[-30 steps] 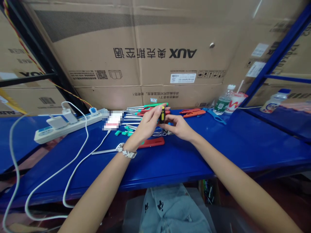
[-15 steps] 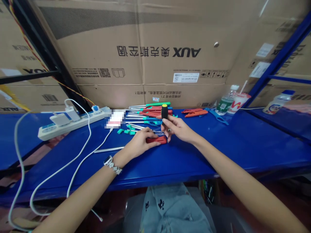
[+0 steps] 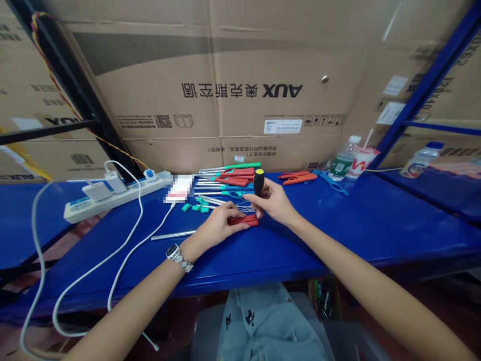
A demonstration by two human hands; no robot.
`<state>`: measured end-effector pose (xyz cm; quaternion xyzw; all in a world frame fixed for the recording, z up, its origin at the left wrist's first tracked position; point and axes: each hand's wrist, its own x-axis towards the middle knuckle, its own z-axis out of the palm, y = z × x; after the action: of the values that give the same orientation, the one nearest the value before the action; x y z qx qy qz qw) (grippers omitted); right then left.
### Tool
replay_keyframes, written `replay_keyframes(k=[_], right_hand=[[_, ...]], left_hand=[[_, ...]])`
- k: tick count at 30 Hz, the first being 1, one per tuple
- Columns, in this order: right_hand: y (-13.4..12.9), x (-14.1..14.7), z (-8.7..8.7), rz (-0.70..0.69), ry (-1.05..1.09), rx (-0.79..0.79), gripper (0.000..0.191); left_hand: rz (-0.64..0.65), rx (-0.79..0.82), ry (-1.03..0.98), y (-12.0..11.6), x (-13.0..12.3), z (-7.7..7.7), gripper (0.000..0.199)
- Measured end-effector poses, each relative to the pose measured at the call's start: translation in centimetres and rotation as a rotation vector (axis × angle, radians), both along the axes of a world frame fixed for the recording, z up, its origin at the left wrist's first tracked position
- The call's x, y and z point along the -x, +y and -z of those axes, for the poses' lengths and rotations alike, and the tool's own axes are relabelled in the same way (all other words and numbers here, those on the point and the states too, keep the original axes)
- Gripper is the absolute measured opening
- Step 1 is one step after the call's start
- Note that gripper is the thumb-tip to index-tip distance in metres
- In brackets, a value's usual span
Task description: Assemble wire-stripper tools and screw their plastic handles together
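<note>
L hand [image 3: 220, 219] is down on the blue table [image 3: 361, 225], gripping the red handle [image 3: 251, 220] btwn thumb on the near side and fingers on the far side, handle lying flat w/ its R end poking out. R hand [image 3: 276, 201] is right beside it, fingers wrapped round a screwdriver [image 3: 259, 184], black grip, yellow cap, stood approx. upright over that R end; tip's hidden by the fingers, so can't tell if it touches. Watch [image 3: 173, 252] on the L wrist, and just L of that hand a metal rod [image 3: 171, 235] runs out along the table, its R end covered, so no telling if it joins the handle. Just behind the hands: small green pcs [image 3: 195, 207], then a pile of red, blue & green long-necked tools [image 3: 236, 175], metal necks pointing L. L of the pile, a blurred-out phone [image 3: 179, 189] w/ white cable, then a white power strip [image 3: 116, 197] w/ plugs in. Over R, orange tools [image 3: 299, 177], a blue pc [image 3: 334, 182], a green-label water btl [image 3: 340, 164] & a red/white cup [image 3: 362, 163] w/ straw; farther R, a blue-capped btl [image 3: 419, 163]. Big AUX carton [image 3: 240, 113] at the back, print upside down.
</note>
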<state>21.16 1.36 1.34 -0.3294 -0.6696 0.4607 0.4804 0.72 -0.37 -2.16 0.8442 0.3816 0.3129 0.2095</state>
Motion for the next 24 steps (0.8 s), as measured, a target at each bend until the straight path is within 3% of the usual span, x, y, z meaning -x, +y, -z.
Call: replay_keyframes(k=[5,7,13,18,20,24], right_hand=[[-0.4,-1.5,-0.3,-0.177,-0.004,0.049,0.039],[-0.4,-1.9,-0.2,-0.183,-0.029,0.038,0.039],[-0.8,-1.5,0.5,0.054,0.008,-0.029,0.041],[-0.4,-2.8,-0.2,0.246,0.007,-0.032,0.046],[-0.1,-4.3,-0.4,0.332,-0.152,-0.029,0.047],[0.3,-6.9,-0.2,0.564,-0.805,-0.028,0.049]], left_hand=[[-0.005,-0.013,0.021,0.0,0.0,0.0,0.025],[-0.008,-0.011,0.025,-0.1,0.0,0.0,0.025],[-0.002,-0.018,0.025,-0.1,0.0,0.0,0.028],[0.007,-0.030,0.029,0.1,0.2,0.3,0.032],[0.011,-0.036,0.036,0.2,0.1,0.4,0.034],[0.039,-0.062,0.087,0.4,-0.9,0.0,0.036]])
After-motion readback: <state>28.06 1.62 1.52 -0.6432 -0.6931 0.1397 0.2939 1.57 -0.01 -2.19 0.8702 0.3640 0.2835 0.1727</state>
